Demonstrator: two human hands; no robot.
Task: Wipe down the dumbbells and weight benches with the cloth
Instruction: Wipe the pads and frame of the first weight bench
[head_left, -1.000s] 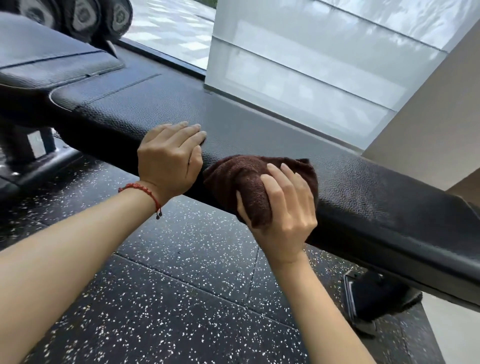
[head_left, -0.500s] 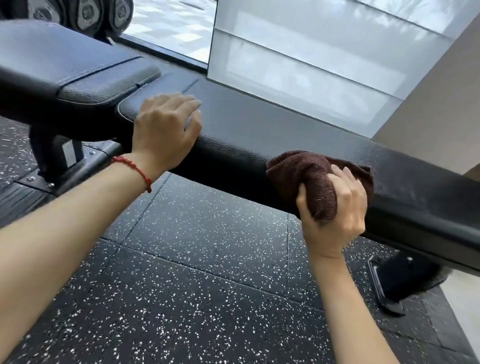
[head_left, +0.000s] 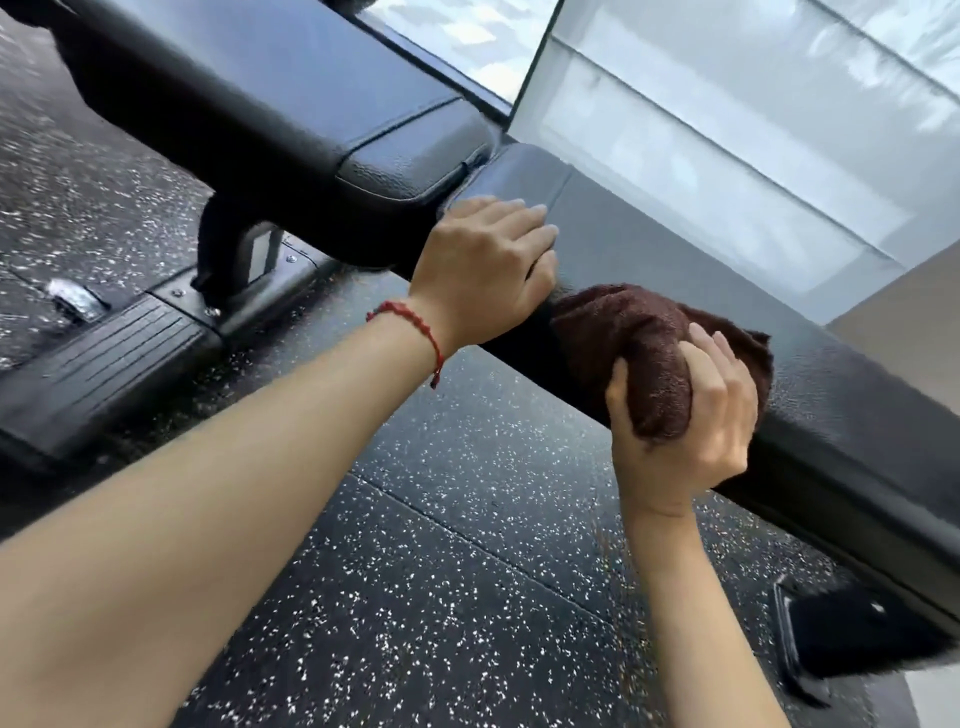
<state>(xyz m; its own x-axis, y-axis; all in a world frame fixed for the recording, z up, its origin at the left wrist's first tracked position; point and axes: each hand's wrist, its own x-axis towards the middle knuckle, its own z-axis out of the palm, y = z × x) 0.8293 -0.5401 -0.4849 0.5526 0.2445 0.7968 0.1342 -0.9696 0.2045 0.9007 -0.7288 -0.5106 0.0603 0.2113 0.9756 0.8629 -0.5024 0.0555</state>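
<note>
A black padded weight bench (head_left: 675, 270) runs diagonally from upper left to lower right, its seat pad (head_left: 291, 88) at the upper left. My right hand (head_left: 685, 421) grips a bunched brown cloth (head_left: 623, 332) against the near side edge of the long pad. Just left of the cloth, my left hand (head_left: 488, 270) rests over the pad's edge near the gap between the two pads, fingers laid on top. A red string bracelet sits on that wrist. No dumbbells are in view.
Under the seat, the bench's black metal frame and ribbed foot plate (head_left: 104, 358) stand on the speckled black rubber floor (head_left: 441, 571). Another bench foot (head_left: 852, 634) shows at lower right. A frosted glass wall (head_left: 727, 130) rises behind the bench.
The cloth in my right hand has slid back left along the pad's edge, ending close beside my left hand. The view has swung right and tilted; the dumbbells have left the frame.
</note>
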